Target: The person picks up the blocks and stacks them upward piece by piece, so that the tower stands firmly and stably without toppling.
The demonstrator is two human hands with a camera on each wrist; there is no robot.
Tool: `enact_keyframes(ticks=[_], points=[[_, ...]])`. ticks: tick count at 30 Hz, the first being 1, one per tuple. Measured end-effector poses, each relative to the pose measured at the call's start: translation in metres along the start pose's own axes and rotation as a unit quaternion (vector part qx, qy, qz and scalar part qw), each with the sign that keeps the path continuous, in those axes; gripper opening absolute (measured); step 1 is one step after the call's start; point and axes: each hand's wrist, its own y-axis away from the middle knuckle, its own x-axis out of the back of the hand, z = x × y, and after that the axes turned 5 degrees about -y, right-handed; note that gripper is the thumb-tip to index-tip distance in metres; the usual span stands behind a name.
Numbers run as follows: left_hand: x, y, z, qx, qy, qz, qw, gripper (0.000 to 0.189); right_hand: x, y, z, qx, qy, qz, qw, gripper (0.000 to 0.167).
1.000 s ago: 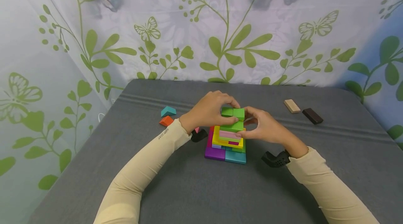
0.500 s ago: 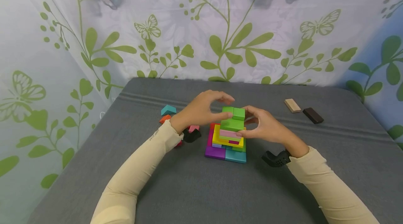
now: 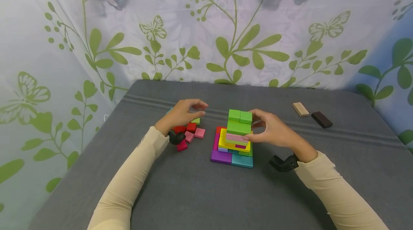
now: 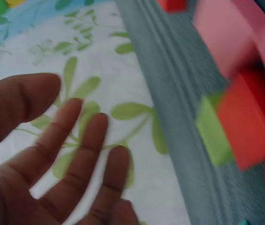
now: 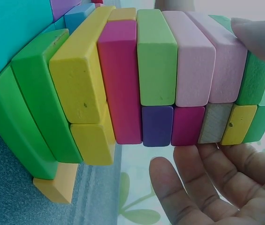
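A stepped tower of colored wooden blocks (image 3: 238,128) stands upright, with two light green blocks on top and a purple and teal base. My right hand (image 3: 272,127) holds its upper part from the right. In the right wrist view the thumb (image 5: 259,40) lies on the upper blocks, and the fingers touch the opposite side. My left hand (image 3: 182,113) holds nothing, its fingers spread and loosely bent. It hovers over loose blocks at the left: a red block (image 3: 191,127), a pink block (image 3: 199,133) and a light green block (image 4: 212,131), partly covered by the hand and wrist.
On the grey table (image 3: 206,194), a beige block (image 3: 300,109) and a dark brown block (image 3: 321,119) lie at the right rear. A crimson block (image 3: 182,145) is beneath the left wrist. A leaf-patterned curtain (image 3: 193,43) hangs behind the table.
My left hand has let go of the tower's top and moved left to the loose blocks. My right hand has stayed on the tower.
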Motion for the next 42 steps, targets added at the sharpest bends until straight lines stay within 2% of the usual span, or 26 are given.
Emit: enact_keyframes(ticks=[3,7,10,15,20,26,28,31,34,36,38,42], points=[[-0.002,-0.001,-0.008,0.044,-0.043,-0.023,0.9978,0.040,0.000,0.000,0.001,0.001,-0.001,0.000,1.0000,0.052],[-0.006,-0.004,-0.016,0.098,-0.095,-0.037,0.9899,0.046,0.000,0.000,0.000,0.003,-0.002,0.000,1.0000,0.051],[-0.010,-0.005,-0.018,0.124,-0.115,-0.043,0.9847,0.049,0.000,0.000,0.000,0.002,-0.002,0.001,1.0000,0.051],[-0.017,-0.008,-0.017,0.137,-0.119,-0.049,0.9822,0.052,-0.001,0.000,0.000,0.002,-0.001,0.001,1.0000,0.052],[-0.019,-0.011,-0.013,0.147,-0.114,-0.041,0.9817,0.044,-0.001,0.000,0.000,0.003,-0.002,0.001,1.0000,0.052],[-0.021,-0.012,-0.012,0.139,-0.113,-0.024,0.9835,0.034,-0.001,0.000,0.001,0.004,-0.003,-0.001,1.0000,0.052],[-0.019,-0.010,-0.010,0.123,-0.105,-0.011,0.9867,0.032,-0.001,0.000,0.001,0.003,-0.003,-0.001,1.0000,0.052],[-0.012,-0.007,-0.003,0.074,-0.092,0.005,0.9930,0.030,-0.001,0.000,0.001,0.001,-0.003,0.000,1.0000,0.052],[-0.001,0.000,0.011,0.001,-0.062,0.012,0.9980,0.032,-0.002,0.001,0.001,-0.001,-0.001,0.001,1.0000,0.051],[0.004,0.004,0.022,-0.054,-0.037,0.023,0.9976,0.033,-0.001,0.001,0.001,-0.001,-0.001,0.002,1.0000,0.051],[0.007,0.009,0.032,-0.114,-0.011,0.043,0.9925,0.033,-0.001,0.001,0.001,0.000,0.000,0.002,1.0000,0.051],[0.001,0.014,0.052,-0.214,0.009,0.083,0.9732,0.032,-0.001,0.000,0.001,0.007,-0.001,-0.001,1.0000,0.051]])
